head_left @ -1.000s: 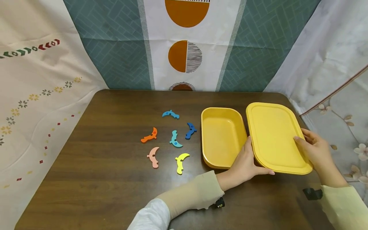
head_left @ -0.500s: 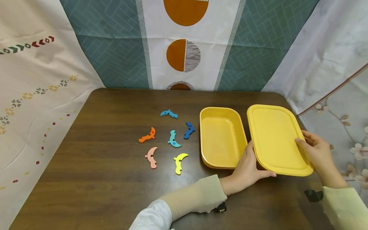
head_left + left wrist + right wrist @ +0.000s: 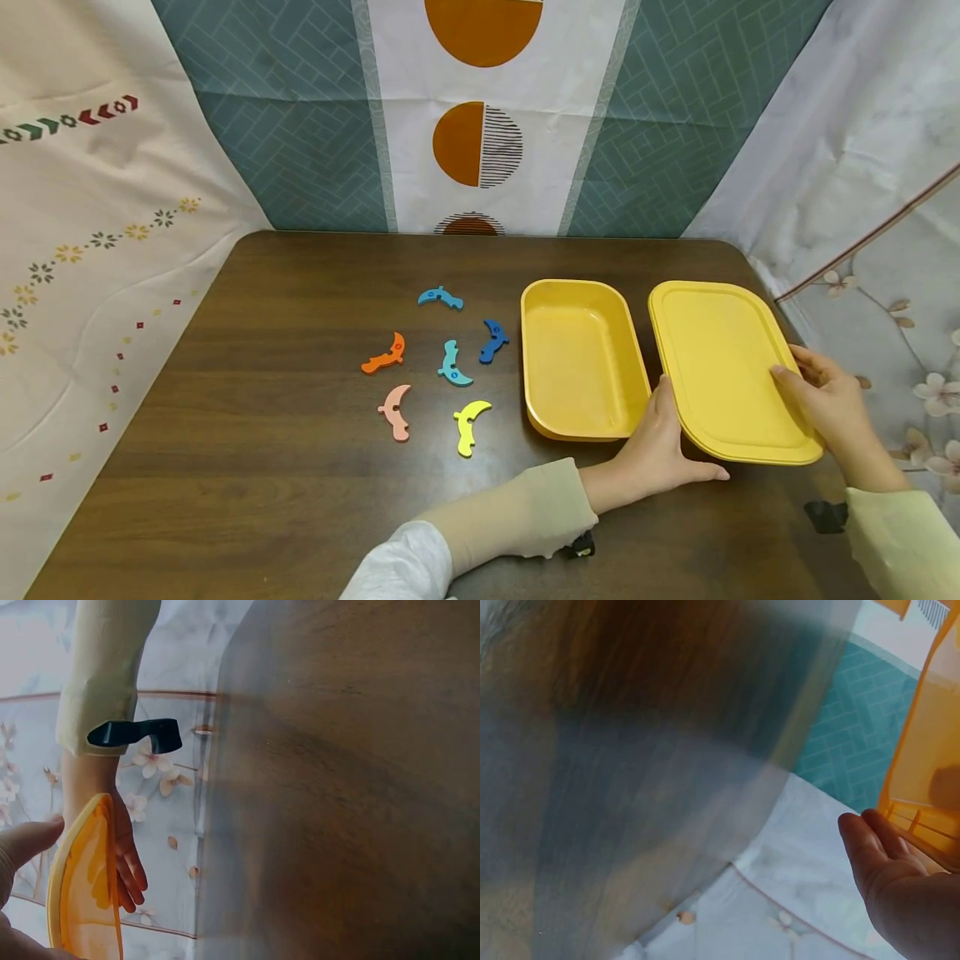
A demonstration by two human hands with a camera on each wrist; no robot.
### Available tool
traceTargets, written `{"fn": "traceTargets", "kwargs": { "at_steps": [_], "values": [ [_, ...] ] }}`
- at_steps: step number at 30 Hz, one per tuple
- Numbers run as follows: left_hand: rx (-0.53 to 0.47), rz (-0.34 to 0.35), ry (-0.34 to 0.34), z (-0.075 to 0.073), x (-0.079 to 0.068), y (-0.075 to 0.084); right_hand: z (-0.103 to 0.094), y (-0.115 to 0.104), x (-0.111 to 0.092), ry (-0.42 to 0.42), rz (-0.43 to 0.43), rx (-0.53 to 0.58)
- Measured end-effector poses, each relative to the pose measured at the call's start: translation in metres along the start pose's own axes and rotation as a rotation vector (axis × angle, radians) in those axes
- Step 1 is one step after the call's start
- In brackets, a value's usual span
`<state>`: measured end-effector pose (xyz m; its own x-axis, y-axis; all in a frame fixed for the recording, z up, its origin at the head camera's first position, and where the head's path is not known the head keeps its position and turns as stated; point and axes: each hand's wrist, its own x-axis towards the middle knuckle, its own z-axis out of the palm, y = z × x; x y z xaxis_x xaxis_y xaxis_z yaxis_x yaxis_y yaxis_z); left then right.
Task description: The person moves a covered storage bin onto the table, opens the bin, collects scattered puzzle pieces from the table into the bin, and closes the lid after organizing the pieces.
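Observation:
In the head view a yellow lid (image 3: 735, 367) is held up over the table's right side, right of a deep yellow box (image 3: 585, 358) whose top is uncovered. My right hand (image 3: 836, 408) grips the lid's right edge, thumb on top and fingers underneath. At the lid's lower left is my left hand (image 3: 656, 454), fingers beside its edge and thumb stretched out apart from it. The left wrist view catches the lid (image 3: 82, 892) nearly edge-on, with the right hand behind it. In the right wrist view, fingertips (image 3: 855, 832) reach under the lid (image 3: 922, 802).
Several small crescent-shaped pieces lie left of the box on the brown table (image 3: 262, 475): light blue (image 3: 440, 297), dark blue (image 3: 493, 342), orange (image 3: 385, 354), turquoise (image 3: 453, 364), pink (image 3: 394, 413) and yellow (image 3: 468, 427). Patterned cloths (image 3: 300, 158) hang around the table.
Both hands and the lid have shifted slightly right and toward me. The left thumb now stands farther from the lid's lower edge. The box and small pieces stay in place.

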<state>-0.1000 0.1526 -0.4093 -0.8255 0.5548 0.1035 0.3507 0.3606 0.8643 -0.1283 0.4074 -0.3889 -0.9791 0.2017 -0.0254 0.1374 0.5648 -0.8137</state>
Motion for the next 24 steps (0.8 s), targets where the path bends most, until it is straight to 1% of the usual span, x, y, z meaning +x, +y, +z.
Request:
{"fn": "traceTargets", "kwargs": {
  "at_steps": [2,5,9,12,14,19,20,21,24],
  "values": [
    [-0.004,0.003,-0.016,0.001,0.002,0.0,-0.001,0.003,0.002,0.008,-0.001,-0.003],
    [-0.017,0.036,-0.035,0.003,0.004,-0.001,-0.002,0.007,0.004,0.011,-0.003,0.01],
    [-0.025,0.086,-0.052,0.006,0.006,-0.004,-0.005,0.014,0.004,-0.005,0.005,0.029],
    [-0.024,0.084,-0.058,0.008,0.006,-0.004,-0.006,0.018,0.004,-0.014,0.007,0.045],
    [-0.041,0.055,-0.064,0.01,0.006,-0.003,-0.006,0.02,0.004,-0.012,-0.001,0.06],
    [-0.097,-0.044,-0.077,0.014,0.004,0.001,-0.004,0.025,0.007,-0.017,-0.046,0.173],
    [-0.1,-0.061,-0.077,0.016,0.004,0.001,-0.003,0.025,0.008,-0.016,-0.054,0.179],
    [-0.108,-0.077,-0.073,0.017,0.004,0.002,-0.002,0.026,0.009,-0.016,-0.056,0.18],
    [-0.125,-0.116,-0.055,0.021,0.005,0.0,0.001,0.028,0.01,-0.027,-0.038,0.109]
  ]
}}
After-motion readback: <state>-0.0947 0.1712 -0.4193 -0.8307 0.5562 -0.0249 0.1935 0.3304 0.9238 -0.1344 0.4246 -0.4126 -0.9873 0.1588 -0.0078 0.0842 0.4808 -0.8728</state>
